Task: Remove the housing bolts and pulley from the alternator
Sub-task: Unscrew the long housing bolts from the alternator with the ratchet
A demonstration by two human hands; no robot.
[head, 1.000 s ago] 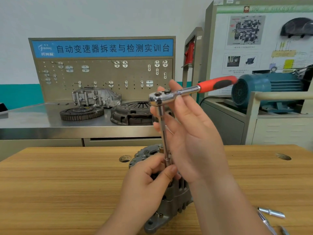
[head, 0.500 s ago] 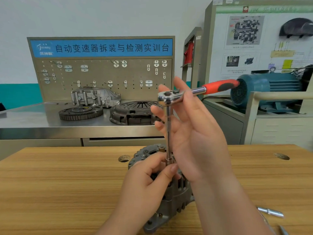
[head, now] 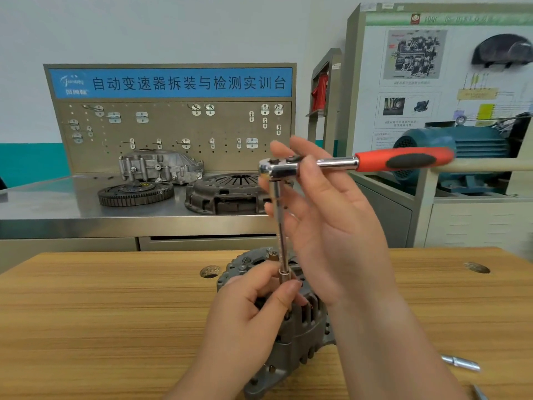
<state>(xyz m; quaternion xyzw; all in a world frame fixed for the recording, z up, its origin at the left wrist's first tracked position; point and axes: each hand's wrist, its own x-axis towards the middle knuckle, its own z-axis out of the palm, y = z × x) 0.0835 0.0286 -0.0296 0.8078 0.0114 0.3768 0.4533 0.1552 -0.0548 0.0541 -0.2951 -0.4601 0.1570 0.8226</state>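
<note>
On the wooden workbench (head: 115, 313) in front of me the alternator (head: 291, 353) stood on end, partly hidden by my wrists. My left hand (head: 248, 310) pinched the lower end of the extension bar (head: 279, 226) between thumb and fingers, just above the housing. My right hand (head: 331, 226) lay with fingers nearly straight against the head of the red-handled ratchet (head: 354, 163), not clenched round it. I judged the cast housing heavy and rigid but apt to rock, so any grip belonged low on the body, clear of the vents. The chromed bar looked slick. Behind, a blue sign (head: 187, 82) read 自动变速器拆装与检测实训台. The lettering on the poster (head: 418, 67) was too blurred to read.
</note>
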